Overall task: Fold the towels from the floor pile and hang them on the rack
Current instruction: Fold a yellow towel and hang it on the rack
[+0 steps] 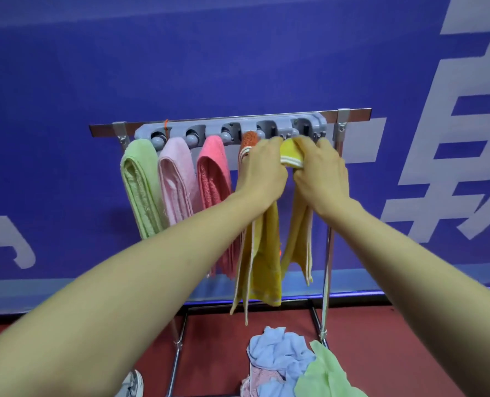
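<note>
A grey clip holder (209, 128) is fixed along the top bar of a metal rack (352, 115). Folded green (140, 184), pink (175, 181) and coral (212, 179) towels hang from its left slots, and an orange towel (249, 138) hangs beside them. Both my hands hold a yellow towel (264, 259) up at a right-hand slot. My left hand (262, 167) grips its left side and my right hand (321, 173) grips its folded top; the two ends hang down below. On the floor lies a pile of blue, pink and green towels (281, 356).
A blue banner wall (238, 67) with large white characters stands right behind the rack. The rack's legs (178, 348) stand on a red floor (410, 353). A white shoe (132, 385) shows at the bottom left.
</note>
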`<state>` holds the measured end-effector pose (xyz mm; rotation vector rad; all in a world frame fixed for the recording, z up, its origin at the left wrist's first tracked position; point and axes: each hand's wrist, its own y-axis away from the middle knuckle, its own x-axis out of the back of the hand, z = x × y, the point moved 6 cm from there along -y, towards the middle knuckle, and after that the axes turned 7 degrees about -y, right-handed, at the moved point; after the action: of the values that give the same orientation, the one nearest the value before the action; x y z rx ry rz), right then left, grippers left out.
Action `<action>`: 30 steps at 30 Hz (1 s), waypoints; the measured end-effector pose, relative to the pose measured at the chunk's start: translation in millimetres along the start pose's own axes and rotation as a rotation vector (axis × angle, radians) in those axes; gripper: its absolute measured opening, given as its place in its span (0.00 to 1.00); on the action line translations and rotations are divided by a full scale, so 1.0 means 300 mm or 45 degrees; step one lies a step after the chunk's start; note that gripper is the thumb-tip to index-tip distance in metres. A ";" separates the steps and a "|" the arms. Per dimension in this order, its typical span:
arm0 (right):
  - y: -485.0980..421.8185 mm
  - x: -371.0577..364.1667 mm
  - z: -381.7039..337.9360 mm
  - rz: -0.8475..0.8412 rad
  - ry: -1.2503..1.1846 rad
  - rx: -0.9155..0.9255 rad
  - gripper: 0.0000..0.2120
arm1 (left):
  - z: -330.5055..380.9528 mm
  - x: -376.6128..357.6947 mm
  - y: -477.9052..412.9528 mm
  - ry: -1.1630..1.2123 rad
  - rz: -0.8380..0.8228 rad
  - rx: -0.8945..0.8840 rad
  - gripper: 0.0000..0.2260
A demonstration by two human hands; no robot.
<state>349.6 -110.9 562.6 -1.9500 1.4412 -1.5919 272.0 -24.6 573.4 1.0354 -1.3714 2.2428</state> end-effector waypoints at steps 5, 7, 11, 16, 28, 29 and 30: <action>-0.164 0.009 0.009 0.073 -0.005 0.045 0.24 | 0.028 0.022 -0.143 0.063 0.083 0.029 0.19; -0.194 -0.017 0.033 0.020 0.028 0.005 0.21 | 0.026 -0.015 -0.182 -0.016 -0.014 0.058 0.17; -0.198 -0.088 0.081 -0.082 0.051 0.023 0.15 | 0.009 -0.104 -0.204 -0.069 -0.148 0.051 0.14; -0.233 -0.094 0.093 -0.039 0.013 0.025 0.14 | 0.000 -0.113 -0.254 -0.105 -0.124 0.062 0.15; -0.153 -0.154 0.144 -0.082 -0.070 0.024 0.05 | -0.074 -0.166 -0.112 0.080 0.058 0.214 0.18; -0.142 -0.159 0.158 -0.068 -0.103 0.000 0.04 | -0.086 -0.180 -0.090 0.114 0.048 0.255 0.16; -0.128 -0.164 0.173 -0.059 -0.131 -0.033 0.04 | -0.100 -0.198 -0.068 0.146 0.024 0.304 0.14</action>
<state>417.9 -73.1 540.0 -2.0615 1.3927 -1.4751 312.5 17.4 535.2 0.9520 -1.0913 2.4837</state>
